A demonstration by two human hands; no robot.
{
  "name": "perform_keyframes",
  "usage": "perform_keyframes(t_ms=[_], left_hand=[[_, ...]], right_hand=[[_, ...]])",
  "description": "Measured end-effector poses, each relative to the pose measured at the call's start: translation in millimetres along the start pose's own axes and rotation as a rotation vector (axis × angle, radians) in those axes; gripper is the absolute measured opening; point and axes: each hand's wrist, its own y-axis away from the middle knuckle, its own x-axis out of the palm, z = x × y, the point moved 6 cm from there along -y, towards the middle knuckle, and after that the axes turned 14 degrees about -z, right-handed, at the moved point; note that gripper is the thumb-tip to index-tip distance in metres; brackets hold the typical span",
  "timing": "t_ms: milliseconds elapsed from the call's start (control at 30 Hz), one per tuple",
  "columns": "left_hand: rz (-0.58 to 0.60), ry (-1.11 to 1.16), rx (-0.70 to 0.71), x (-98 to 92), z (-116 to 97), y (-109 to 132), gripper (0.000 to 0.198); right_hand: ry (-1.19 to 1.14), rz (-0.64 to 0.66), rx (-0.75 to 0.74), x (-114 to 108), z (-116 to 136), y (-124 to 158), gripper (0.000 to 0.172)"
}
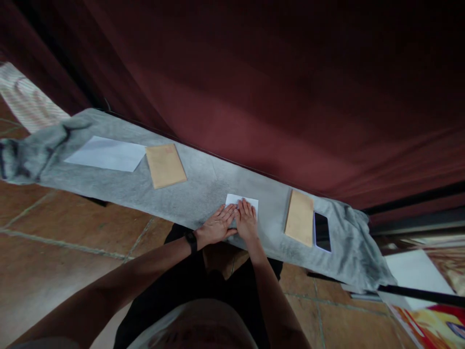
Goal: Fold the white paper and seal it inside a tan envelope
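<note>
A small white sheet of paper (253, 201), perhaps folded, lies on the grey cloth near the front edge of the narrow table. My left hand (218, 225), with a dark band on its wrist, rests flat on the paper's left part, fingers stretched out. Flat on the right part of the same paper lies my right hand (246, 220), its fingers pointing away from me. Both hands touch or nearly touch each other at the fingers. They cover much of the paper, so its lower part is hidden.
Left on the grey cloth (203, 177) are larger white sheets (107, 154) and a tan envelope (166, 166). To the right lie another tan envelope or pad (300, 218) and a phone (322, 231). A dark red curtain (254, 126) hangs behind. Papers (417, 274) sit beyond the right end.
</note>
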Motion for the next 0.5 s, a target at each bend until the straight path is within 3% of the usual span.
perform_keyframes(t_ms=[167, 333, 500], left_hand=[[-0.044, 0.043, -0.039, -6.3, 1.6, -0.9, 0.062], [-0.133, 0.058, -0.193, -9.2, 21.6, -4.2, 0.066], [-0.123, -0.049, -0.221, -6.8, 29.9, -6.7, 0.067]], right_hand=[[0.075, -0.081, -0.004, -4.8, -18.5, 3.3, 0.054], [0.115, -0.184, 0.058, -13.9, -38.5, 9.5, 0.056], [0.124, -0.209, 0.072, -15.8, -44.4, 10.3, 0.057]])
